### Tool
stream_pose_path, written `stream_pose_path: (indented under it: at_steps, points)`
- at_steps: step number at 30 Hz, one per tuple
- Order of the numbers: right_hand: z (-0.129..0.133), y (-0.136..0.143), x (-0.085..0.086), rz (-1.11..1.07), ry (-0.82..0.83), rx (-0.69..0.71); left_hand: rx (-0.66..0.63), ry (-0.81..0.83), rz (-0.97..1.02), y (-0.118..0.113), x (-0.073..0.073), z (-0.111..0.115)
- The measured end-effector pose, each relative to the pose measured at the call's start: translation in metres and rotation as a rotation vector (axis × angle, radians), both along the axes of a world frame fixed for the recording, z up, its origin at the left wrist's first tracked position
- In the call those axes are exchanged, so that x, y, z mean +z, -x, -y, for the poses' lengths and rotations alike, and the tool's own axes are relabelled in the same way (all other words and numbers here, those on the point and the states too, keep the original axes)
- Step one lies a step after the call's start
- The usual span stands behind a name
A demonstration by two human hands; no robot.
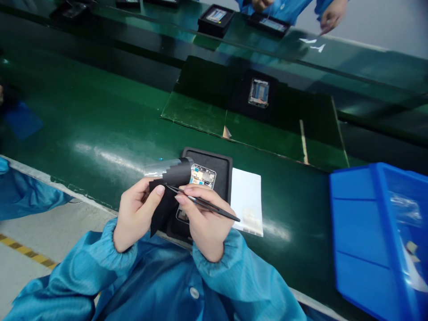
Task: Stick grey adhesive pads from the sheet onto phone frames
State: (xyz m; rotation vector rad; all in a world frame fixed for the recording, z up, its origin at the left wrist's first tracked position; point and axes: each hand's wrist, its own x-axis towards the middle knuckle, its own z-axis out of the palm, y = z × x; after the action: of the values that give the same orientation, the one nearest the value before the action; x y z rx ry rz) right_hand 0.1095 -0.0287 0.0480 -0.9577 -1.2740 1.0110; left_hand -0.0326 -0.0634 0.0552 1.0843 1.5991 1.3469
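Observation:
My left hand is closed on a curled sheet of black stickers with a clear, shiny end. In my right hand is a pair of dark tweezers, its tips touching the sheet close to my left thumb. Beneath both hands an opened phone with bare circuit parts lies in a black tray. The sheet and my right hand hide much of the phone. A white sheet of paper lies just right of the tray.
A blue bin with plastic scraps stands at the right. Beyond the tray, another opened phone rests on a dark board. A co-worker's hand and stacked black trays are at the far side. Another blue sleeve shows at left.

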Motion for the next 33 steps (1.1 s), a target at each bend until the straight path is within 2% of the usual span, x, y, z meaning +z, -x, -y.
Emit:
stream_pose_path:
  at_steps: [8,11,14,16,19,21,23,24,26,28,29,33]
  points:
    - [0.0,0.0,0.0,-0.079,0.134,-0.014,0.047,0.052,-0.1,0.004,-0.014,-0.003]
    - [-0.006,-0.01,-0.004,-0.11,0.253,-0.047,0.097,0.088,-0.108,0.019,-0.021,-0.015]
    - [-0.015,-0.028,-0.011,-0.153,0.36,-0.071,0.004,0.161,-0.169,0.045,-0.032,-0.034]
    - [-0.022,-0.043,-0.016,-0.158,0.393,-0.092,-0.097,0.249,-0.344,0.064,-0.04,-0.046]
    - [-0.029,-0.064,-0.023,-0.141,0.424,-0.138,-0.142,0.334,-0.8,0.085,-0.043,-0.052]
    - [-0.031,-0.074,-0.027,-0.122,0.448,-0.147,-0.104,0.263,-1.068,0.087,-0.037,-0.051]
    - [-0.031,-0.08,-0.031,-0.092,0.458,-0.133,-0.088,0.119,-1.163,0.077,-0.026,-0.049]
    - [-0.03,-0.082,-0.032,-0.072,0.458,-0.121,-0.131,0.054,-1.122,0.068,-0.019,-0.05]
    - [-0.027,-0.083,-0.032,-0.032,0.448,-0.097,-0.337,-0.003,-0.892,0.046,-0.007,-0.056]
    - [-0.024,-0.083,-0.031,0.002,0.429,-0.079,-0.578,0.021,-0.615,0.024,0.0,-0.067]
    - [-0.023,-0.082,-0.029,0.019,0.417,-0.074,-0.654,0.036,-0.523,0.014,0.002,-0.072]
    - [-0.019,-0.082,-0.024,0.094,0.371,-0.064,-0.773,0.043,-0.427,-0.007,0.002,-0.086]
